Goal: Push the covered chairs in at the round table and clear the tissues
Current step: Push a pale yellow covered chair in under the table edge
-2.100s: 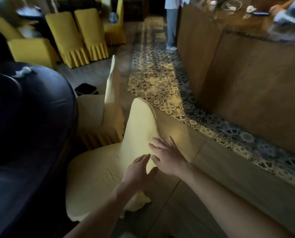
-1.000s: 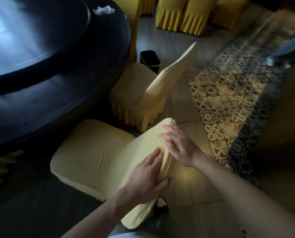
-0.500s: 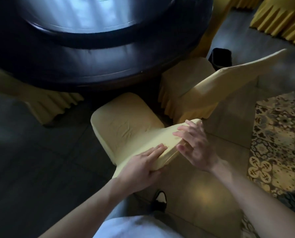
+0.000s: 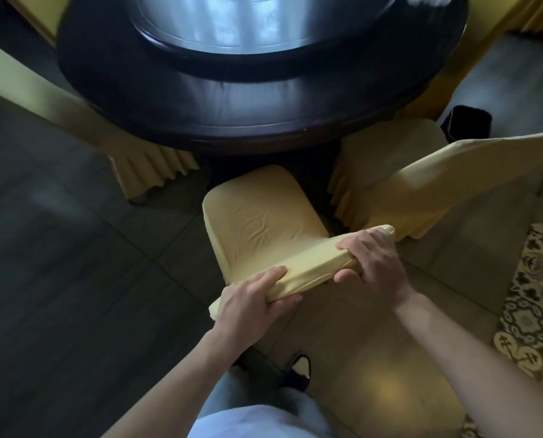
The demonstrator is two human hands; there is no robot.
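A yellow-covered chair (image 4: 257, 222) stands right below me, its seat facing the dark round table (image 4: 264, 99). My left hand (image 4: 251, 305) grips the left end of the chair's backrest top. My right hand (image 4: 374, 263) grips the right end of it. The seat's front edge sits just at the table's rim. A white crumpled tissue (image 4: 429, 0) lies on the far right of the table top, blurred. A raised glossy turntable (image 4: 248, 23) fills the table's middle.
A second covered chair (image 4: 399, 175) stands to the right, angled away from the table. A third covered chair (image 4: 144, 172) is tucked in at the left. A small black bin (image 4: 466, 121) sits on the floor behind the right chair. A patterned carpet (image 4: 535, 311) borders the right.
My view swung from the side of the chair to straight behind it. Both hands went from resting flat on the backrest to gripping its top edge. The seat now points squarely at the table.
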